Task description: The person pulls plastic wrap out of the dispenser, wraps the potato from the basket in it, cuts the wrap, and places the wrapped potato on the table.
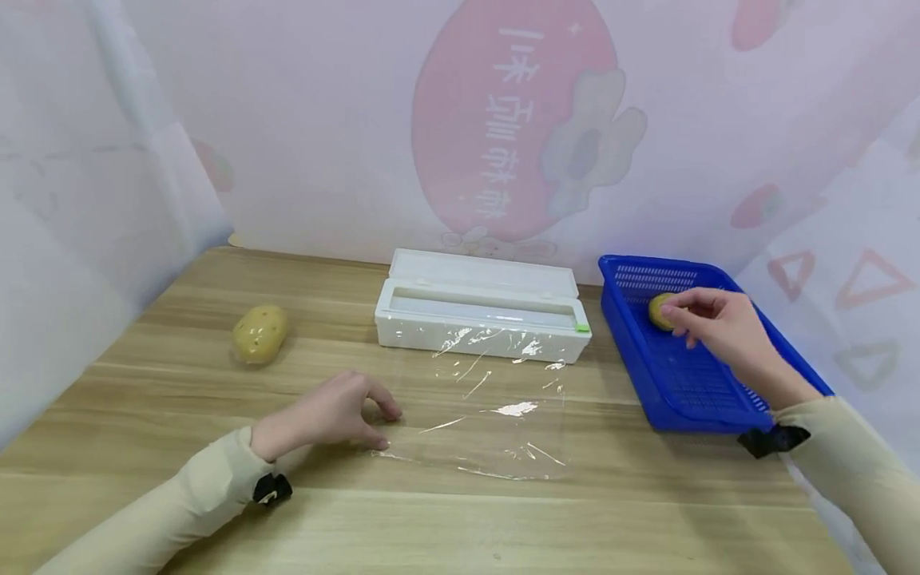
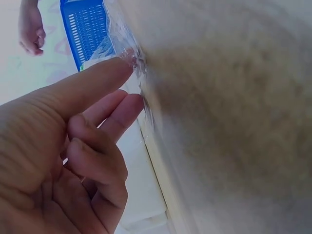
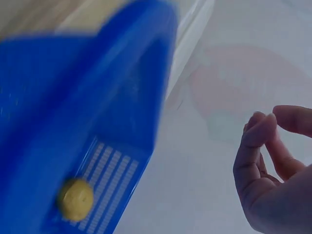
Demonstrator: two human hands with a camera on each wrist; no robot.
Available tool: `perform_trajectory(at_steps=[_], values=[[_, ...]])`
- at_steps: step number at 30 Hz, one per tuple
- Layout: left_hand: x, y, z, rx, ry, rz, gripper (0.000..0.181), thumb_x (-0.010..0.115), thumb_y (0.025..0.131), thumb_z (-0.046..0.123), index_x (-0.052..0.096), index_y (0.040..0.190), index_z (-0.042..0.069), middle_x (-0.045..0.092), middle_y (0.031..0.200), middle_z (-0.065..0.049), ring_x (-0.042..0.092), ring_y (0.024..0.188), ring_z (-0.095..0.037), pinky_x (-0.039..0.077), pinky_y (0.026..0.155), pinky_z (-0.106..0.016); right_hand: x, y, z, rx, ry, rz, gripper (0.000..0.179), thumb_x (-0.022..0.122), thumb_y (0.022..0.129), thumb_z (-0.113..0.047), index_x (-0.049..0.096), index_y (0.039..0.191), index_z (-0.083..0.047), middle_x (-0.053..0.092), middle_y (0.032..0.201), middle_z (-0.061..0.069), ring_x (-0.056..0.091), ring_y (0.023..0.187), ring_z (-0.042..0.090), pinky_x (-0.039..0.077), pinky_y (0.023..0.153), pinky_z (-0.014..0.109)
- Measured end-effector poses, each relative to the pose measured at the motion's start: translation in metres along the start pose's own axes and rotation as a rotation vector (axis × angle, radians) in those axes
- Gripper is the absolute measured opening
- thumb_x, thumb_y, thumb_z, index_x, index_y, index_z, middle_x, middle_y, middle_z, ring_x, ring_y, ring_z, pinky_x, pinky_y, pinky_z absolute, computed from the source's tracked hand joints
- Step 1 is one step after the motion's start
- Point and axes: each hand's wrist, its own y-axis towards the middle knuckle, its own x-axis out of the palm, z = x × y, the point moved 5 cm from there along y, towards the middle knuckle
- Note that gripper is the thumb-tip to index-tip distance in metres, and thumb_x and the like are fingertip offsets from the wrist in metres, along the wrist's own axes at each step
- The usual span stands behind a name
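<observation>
A sheet of clear plastic wrap (image 1: 496,435) stretches over the wood table from a white wrap box (image 1: 477,339) with its lid raised. At the sheet's near left corner is my left hand (image 1: 334,414), thumb and fingers spread apart. One fingertip (image 2: 127,59) touches the crinkled film edge in the left wrist view. My right hand (image 1: 729,327) hovers over a blue plastic basket (image 1: 647,399), overlapping a small potato (image 1: 657,313) inside it. Its thumb and fingers bend loosely toward each other; in the right wrist view nothing is between them, and the potato (image 3: 76,199) lies apart, on the basket floor.
A larger potato (image 1: 260,334) lies on the table (image 1: 374,527) at the left. A green tab (image 1: 582,328) marks the right end of the wrap box. Behind the table hangs a pale printed curtain (image 1: 316,136).
</observation>
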Motion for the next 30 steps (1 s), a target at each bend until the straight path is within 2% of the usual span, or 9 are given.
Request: perform_trajectory(at_steps=[3, 7, 9, 11, 15, 19, 23, 26, 30], values=[[0.0, -0.002, 0.001, -0.017, -0.005, -0.001, 0.033, 0.092, 0.065, 0.022, 0.078, 0.095, 0.017, 0.072, 0.095, 0.009, 0.065, 0.1, -0.016, 0.05, 0.09, -0.044, -0.015, 0.019, 0.018, 0.054, 0.024, -0.003, 0.034, 0.067, 0.095, -0.033, 0.069, 0.111, -0.004, 0.068, 0.092, -0.004, 0.062, 0.075, 0.016, 0.053, 0.064, 0.029], [0.003, -0.004, 0.002, -0.031, -0.011, 0.001, 0.032, 0.092, 0.066, 0.021, 0.079, 0.095, 0.018, 0.073, 0.096, 0.009, 0.065, 0.099, -0.014, 0.051, 0.088, -0.041, -0.034, 0.041, 0.04, 0.127, 0.086, -0.034, 0.025, 0.064, 0.097, -0.031, 0.07, 0.108, -0.01, 0.066, 0.093, -0.014, 0.063, 0.082, 0.008, 0.055, 0.07, 0.025], [0.003, -0.006, 0.002, -0.042, -0.009, 0.004, 0.032, 0.092, 0.066, 0.021, 0.079, 0.095, 0.019, 0.073, 0.096, 0.01, 0.065, 0.098, -0.012, 0.052, 0.086, -0.039, -0.04, 0.05, 0.05, 0.157, 0.092, -0.053, 0.03, 0.063, 0.098, -0.033, 0.068, 0.115, -0.009, 0.064, 0.095, -0.016, 0.063, 0.086, 0.004, 0.055, 0.074, 0.024], [0.003, -0.007, 0.004, -0.055, -0.007, 0.006, 0.032, 0.092, 0.065, 0.021, 0.079, 0.095, 0.02, 0.073, 0.096, 0.01, 0.065, 0.097, -0.012, 0.052, 0.085, -0.039, -0.044, 0.058, 0.058, 0.183, 0.093, -0.076, 0.038, 0.062, 0.098, -0.034, 0.064, 0.123, -0.005, 0.062, 0.102, -0.014, 0.062, 0.089, 0.0, 0.054, 0.079, 0.024], [0.003, -0.008, 0.007, -0.084, -0.003, 0.008, 0.031, 0.091, 0.066, 0.021, 0.079, 0.094, 0.021, 0.073, 0.097, 0.008, 0.065, 0.099, -0.014, 0.052, 0.086, -0.041, -0.045, 0.072, 0.073, 0.223, 0.064, -0.084, 0.06, 0.063, 0.097, -0.038, 0.051, 0.136, 0.005, 0.054, 0.127, 0.006, 0.058, 0.094, -0.004, 0.051, 0.084, 0.022], [0.005, -0.011, 0.01, -0.107, 0.005, 0.004, 0.031, 0.091, 0.066, 0.022, 0.079, 0.094, 0.024, 0.073, 0.099, 0.008, 0.065, 0.101, -0.016, 0.051, 0.088, -0.043, -0.044, 0.083, 0.089, 0.213, -0.063, -0.057, 0.071, 0.066, 0.093, -0.045, 0.049, 0.139, 0.006, 0.048, 0.139, 0.022, 0.056, 0.107, 0.011, 0.049, 0.088, 0.026], [0.007, -0.016, 0.013, -0.117, 0.017, 0.003, 0.03, 0.091, 0.066, 0.023, 0.079, 0.093, 0.024, 0.073, 0.098, 0.008, 0.065, 0.101, -0.017, 0.051, 0.088, -0.043, -0.043, 0.09, 0.103, 0.167, -0.155, -0.042, 0.07, 0.068, 0.091, -0.046, 0.051, 0.139, 0.001, 0.052, 0.137, 0.025, 0.049, 0.123, 0.032, 0.043, 0.098, 0.042], [0.007, -0.019, 0.016, -0.116, 0.029, 0.008, 0.03, 0.091, 0.065, 0.024, 0.079, 0.093, 0.024, 0.073, 0.098, 0.008, 0.065, 0.1, -0.015, 0.052, 0.086, -0.043, -0.041, 0.095, 0.112, 0.151, -0.123, -0.064, 0.071, 0.072, 0.089, -0.042, 0.05, 0.14, 0.002, 0.05, 0.139, 0.025, 0.043, 0.129, 0.037, 0.037, 0.103, 0.052], [0.007, -0.021, 0.017, -0.114, 0.041, 0.01, 0.031, 0.091, 0.065, 0.025, 0.079, 0.093, 0.025, 0.073, 0.099, 0.01, 0.064, 0.098, -0.012, 0.052, 0.084, -0.041, -0.04, 0.098, 0.127, 0.164, -0.11, -0.105, 0.077, 0.076, 0.086, -0.041, 0.047, 0.142, 0.003, 0.046, 0.142, 0.027, 0.037, 0.134, 0.041, 0.034, 0.104, 0.055]])
